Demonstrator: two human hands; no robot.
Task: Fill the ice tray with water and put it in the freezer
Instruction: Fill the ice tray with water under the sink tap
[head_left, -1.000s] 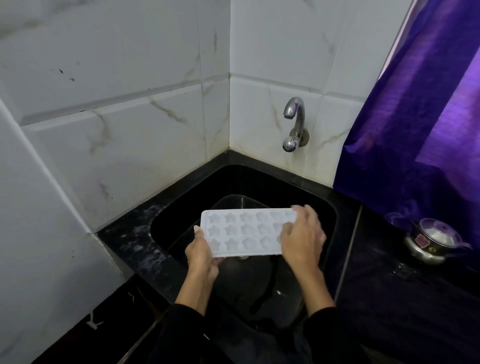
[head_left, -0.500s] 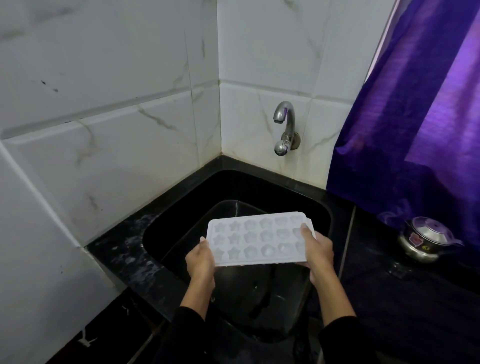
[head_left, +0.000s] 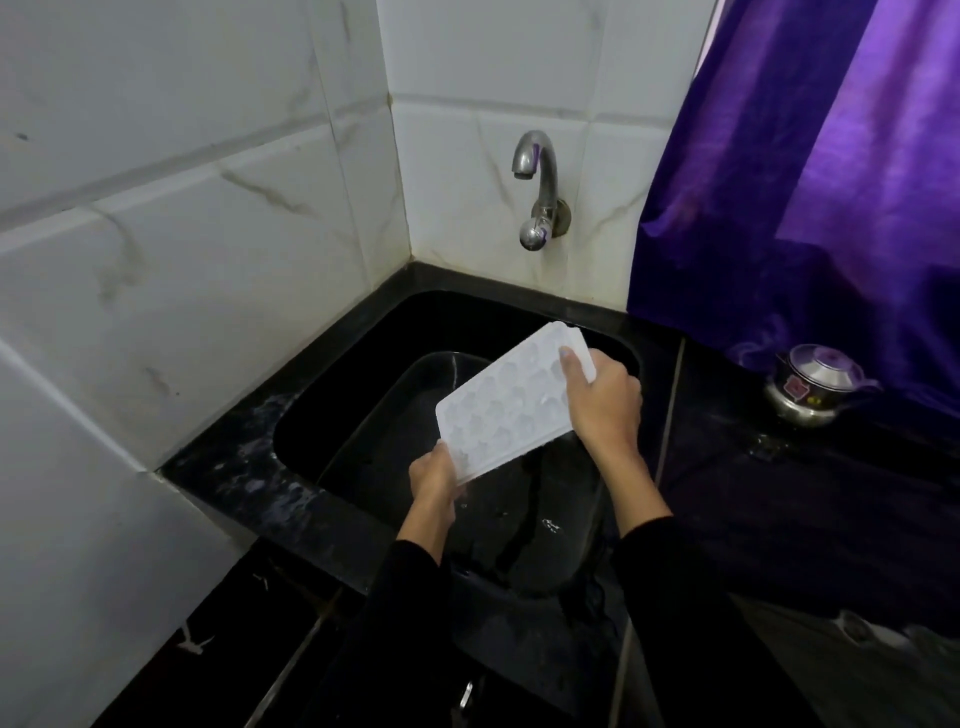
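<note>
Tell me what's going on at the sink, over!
Left hand and right hand both gripping the white plastic ice tray, tilted over the black sink. Curved metal tap dry, no water visible running. Nothing in the way.

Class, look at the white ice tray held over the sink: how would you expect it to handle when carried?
The ice tray probably stays stiff: gripped only at its ends by the left hand and right hand, it shows no sag. It seems light, held tilted without strain. Its shallow moulded cells would likely spill water unless it is kept level.
</note>
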